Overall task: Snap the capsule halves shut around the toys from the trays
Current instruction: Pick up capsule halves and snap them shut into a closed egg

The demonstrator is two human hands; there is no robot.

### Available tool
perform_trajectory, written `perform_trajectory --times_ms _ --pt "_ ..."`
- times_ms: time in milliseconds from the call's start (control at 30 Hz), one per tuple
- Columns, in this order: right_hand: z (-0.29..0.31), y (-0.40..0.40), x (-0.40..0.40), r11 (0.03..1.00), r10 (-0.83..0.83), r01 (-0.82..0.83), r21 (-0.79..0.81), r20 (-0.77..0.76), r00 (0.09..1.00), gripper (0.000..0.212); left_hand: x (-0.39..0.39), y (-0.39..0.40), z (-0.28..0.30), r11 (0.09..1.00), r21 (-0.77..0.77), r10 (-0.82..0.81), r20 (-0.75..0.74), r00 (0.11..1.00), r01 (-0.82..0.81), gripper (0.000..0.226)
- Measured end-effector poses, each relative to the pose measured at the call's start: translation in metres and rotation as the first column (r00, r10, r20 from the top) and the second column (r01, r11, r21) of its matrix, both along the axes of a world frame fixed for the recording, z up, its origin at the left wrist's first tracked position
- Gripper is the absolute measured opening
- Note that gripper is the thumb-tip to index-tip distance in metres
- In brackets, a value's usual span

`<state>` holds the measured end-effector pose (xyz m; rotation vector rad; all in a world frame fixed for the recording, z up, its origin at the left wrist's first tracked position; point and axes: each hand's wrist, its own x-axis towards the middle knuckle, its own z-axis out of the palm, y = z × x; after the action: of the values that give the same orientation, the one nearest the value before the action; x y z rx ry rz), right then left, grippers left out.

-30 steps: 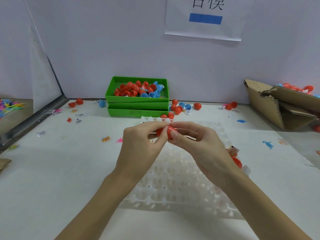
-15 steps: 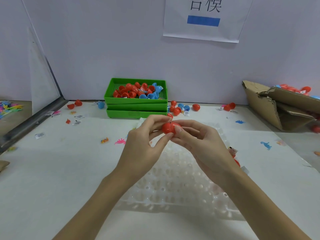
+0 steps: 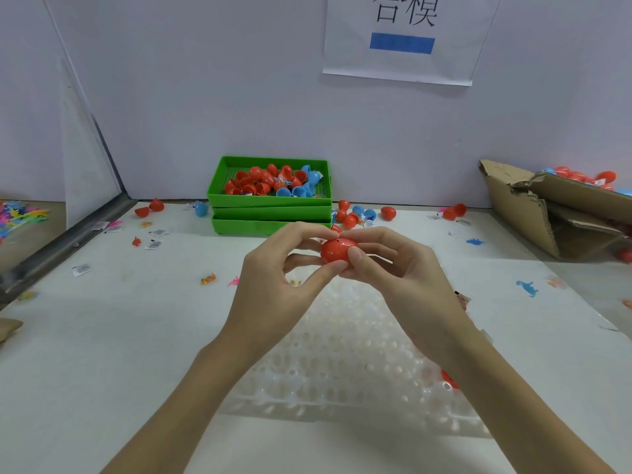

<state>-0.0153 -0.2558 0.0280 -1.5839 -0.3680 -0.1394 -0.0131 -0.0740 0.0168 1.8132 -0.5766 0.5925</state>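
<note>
Head view, the only one.

Centre of frame, slightly above the middle: a red capsule [image 3: 337, 252] held between both hands, raised above the clear dimpled tray [image 3: 345, 364] that fills the lower centre. Left hand [image 3: 273, 285] comes in from the lower left; thumb under the capsule, forefinger arched over the top, so it pinches the left end. Right hand [image 3: 403, 271] comes in from the lower right; thumb tip on the near face, fingers curled round the far side, gripping the right end. Both hands are closed on it, neither nearer than the other.

Long axis of the capsule runs roughly left to right across the frame, one end toward each hand. A dark line near the top may be the seam; whether the halves are fully seated I cannot tell. The toy inside is not visible.

Judgement: the squeeze must run along that axis, hands pressing toward each other.

Upper centre: stacked green trays [image 3: 270, 213] against the wall, the top one holding loose red and blue capsule halves [image 3: 270, 183]. More halves lie on the white table [image 3: 102, 336] just right of the trays. Small toy figures are scattered left and right. Cardboard box [image 3: 533, 213] at the right edge, with capsules in it.
</note>
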Motion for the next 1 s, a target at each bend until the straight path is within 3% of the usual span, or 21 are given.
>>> perform_trajectory --times_ms 300,567,867,1000 --pt "-0.002 0.004 0.000 0.998 -0.022 0.023 0.050 -0.020 1.000 0.024 0.001 0.003 0.001 1.000 -0.017 0.002 0.059 0.998 -0.001 0.034" --pt "0.002 0.003 0.001 0.998 -0.035 0.031 0.057 0.078 0.996 0.027 -0.003 0.003 0.007 0.988 -0.132 -0.073 0.073 0.995 0.082 0.038" --pt "-0.001 0.007 -0.004 0.998 -0.011 0.007 0.065 0.052 0.999 0.024 -0.002 0.006 0.008 0.997 0.071 -0.023 0.164 0.986 0.011 0.028" --pt "0.000 0.008 -0.004 0.997 0.001 -0.005 0.079 0.051 0.999 0.024 -0.001 0.010 0.009 0.998 0.044 -0.052 0.115 0.992 0.047 0.025"
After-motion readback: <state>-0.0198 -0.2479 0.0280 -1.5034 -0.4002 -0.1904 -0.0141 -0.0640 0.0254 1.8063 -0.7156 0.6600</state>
